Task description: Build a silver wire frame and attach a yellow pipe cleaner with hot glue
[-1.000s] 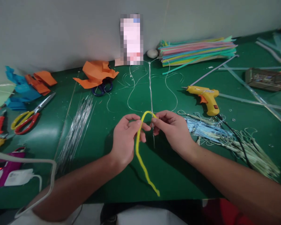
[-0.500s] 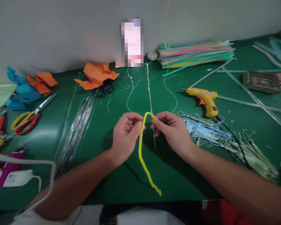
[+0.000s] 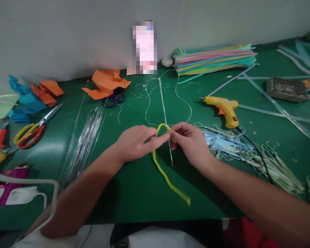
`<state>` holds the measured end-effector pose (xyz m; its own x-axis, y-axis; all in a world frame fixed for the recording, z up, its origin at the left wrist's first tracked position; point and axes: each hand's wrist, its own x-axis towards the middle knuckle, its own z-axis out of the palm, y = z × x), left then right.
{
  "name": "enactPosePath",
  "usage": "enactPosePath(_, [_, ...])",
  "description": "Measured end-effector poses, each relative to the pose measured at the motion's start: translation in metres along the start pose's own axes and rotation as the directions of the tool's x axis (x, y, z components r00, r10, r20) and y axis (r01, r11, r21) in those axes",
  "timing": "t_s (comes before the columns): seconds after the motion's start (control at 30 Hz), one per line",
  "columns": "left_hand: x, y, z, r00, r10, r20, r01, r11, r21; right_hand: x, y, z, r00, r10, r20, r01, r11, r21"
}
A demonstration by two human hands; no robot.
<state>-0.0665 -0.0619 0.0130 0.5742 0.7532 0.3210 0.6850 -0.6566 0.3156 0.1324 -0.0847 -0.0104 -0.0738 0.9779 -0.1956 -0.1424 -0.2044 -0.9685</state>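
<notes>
My left hand (image 3: pixel 135 142) and my right hand (image 3: pixel 191 142) meet over the middle of the green table (image 3: pixel 134 186). Both pinch a yellow pipe cleaner (image 3: pixel 167 177) where it bends over a thin wire frame (image 3: pixel 163 103). My left fingers are closed on the bend from the left, my right fingers grip it together with the wire stem from the right. The pipe cleaner's free end trails toward me and to the right. The frame's loops lie flat on the table behind my hands.
A yellow glue gun (image 3: pixel 226 108) lies right of my hands, beside a heap of pale tassels (image 3: pixel 258 155). Stacked coloured pipe cleaners (image 3: pixel 214 58) sit at the back. Left are a wire bundle (image 3: pixel 84 144), scissors (image 3: pixel 33 129), orange paper (image 3: pixel 107 82).
My left hand has turned flatter and reached right along the bend. The pipe cleaner's free tail has swung to the right. The wire frame has shifted slightly left.
</notes>
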Motion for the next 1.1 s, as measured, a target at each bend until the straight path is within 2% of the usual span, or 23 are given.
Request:
enactPosePath(0.07, [0.002, 0.002, -0.003, 0.984, 0.023, 0.178, -0.016, 0.999, -0.042, 0.002, 0.002, -0.001, 1.000, 0.016, -0.009, -0.016, 1.000, 0.013])
enactPosePath(0.13, [0.001, 0.000, -0.004, 0.965, 0.088, 0.248, -0.069, 0.994, -0.083, 0.003, 0.001, -0.001, 0.999, 0.029, -0.019, -0.028, 0.998, 0.052])
enactPosePath(0.2, [-0.003, -0.005, -0.002, 0.972, 0.114, 0.208, -0.093, 0.990, -0.105, 0.004, 0.000, -0.002, 0.998, 0.052, -0.026, -0.049, 0.993, 0.105])
enactPosePath(0.3, [-0.009, -0.015, 0.001, 0.994, 0.075, 0.083, -0.066, 0.993, -0.100, 0.004, -0.004, -0.002, 0.995, 0.100, -0.030, -0.092, 0.977, 0.192])
enactPosePath(0.37, [-0.010, -0.021, 0.001, 0.997, 0.072, 0.038, -0.068, 0.994, -0.089, 0.005, -0.006, -0.003, 0.992, 0.123, -0.026, -0.113, 0.966, 0.234])
enactPosePath(0.5, [-0.011, -0.026, -0.003, 0.973, 0.230, -0.012, -0.230, 0.968, -0.102, 0.006, -0.004, -0.003, 0.994, 0.113, -0.012, -0.107, 0.963, 0.246])
enactPosePath(0.57, [-0.014, -0.025, -0.003, 0.950, 0.293, -0.107, -0.307, 0.941, -0.145, 0.006, -0.002, -0.003, 0.995, 0.101, 0.000, -0.098, 0.965, 0.244])
enactPosePath(0.63, [-0.017, -0.021, 0.001, 0.938, 0.211, -0.274, -0.270, 0.942, -0.201, 0.006, -0.002, -0.003, 0.995, 0.099, 0.014, -0.099, 0.963, 0.249])
enactPosePath(0.7, [-0.016, -0.013, 0.005, 0.903, -0.054, -0.426, -0.093, 0.944, -0.317, 0.005, -0.002, -0.002, 0.995, 0.098, 0.024, -0.101, 0.965, 0.244])
enactPosePath(0.73, [-0.015, -0.008, 0.007, 0.870, -0.200, -0.450, -0.005, 0.910, -0.415, 0.005, -0.002, -0.002, 0.995, 0.099, 0.029, -0.103, 0.967, 0.235])
enactPosePath(0.8, [-0.009, 0.003, 0.008, 0.820, -0.435, -0.372, 0.130, 0.774, -0.619, 0.004, -0.002, -0.001, 0.994, 0.099, 0.035, -0.104, 0.972, 0.213])
enactPosePath(0.87, [-0.003, 0.013, 0.005, 0.783, -0.557, -0.276, 0.212, 0.657, -0.723, 0.003, -0.001, 0.001, 0.994, 0.099, 0.048, -0.107, 0.975, 0.192])
enactPosePath(0.97, [0.004, 0.024, -0.005, 0.760, -0.626, -0.176, 0.304, 0.581, -0.755, 0.003, 0.000, 0.002, 0.994, 0.085, 0.066, -0.095, 0.983, 0.158])
enactPosePath(1.1, [0.007, 0.027, -0.015, 0.794, -0.605, 0.052, 0.379, 0.427, -0.821, 0.003, 0.001, 0.004, 0.993, 0.038, 0.108, -0.051, 0.991, 0.127])
